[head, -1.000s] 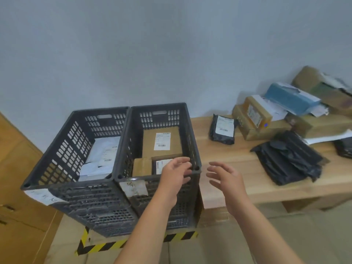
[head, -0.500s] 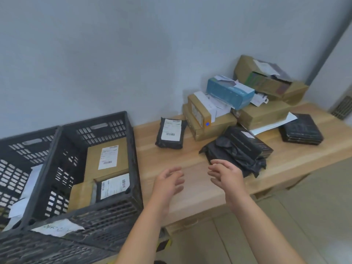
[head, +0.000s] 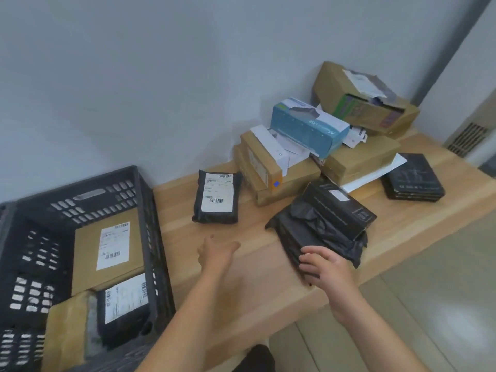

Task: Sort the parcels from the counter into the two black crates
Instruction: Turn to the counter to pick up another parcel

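One black crate [head: 146,210] stands at the left end of the wooden counter [head: 241,285] and holds a brown labelled box [head: 86,264], a black labelled bag and a small brown parcel. My right hand [head: 326,267] rests with straight fingers on the near corner of a pile of black plastic bags [head: 316,232]. My left hand [head: 217,253] hovers open over bare counter, holding nothing. A small black bag with a white label [head: 217,200] lies just beyond it. Brown boxes [head: 268,170] and a blue box [head: 308,127] are stacked at the back.
A flat stack of black packets [head: 413,178] lies at the counter's right end, with a white envelope [head: 375,175] beside it. A large torn brown box [head: 362,100] leans against the wall. The floor drops away past the counter's front edge at the right.
The view has swung right, away from the crates. My right hand moved forward onto the pile of black bags; my left hand followed over the counter.
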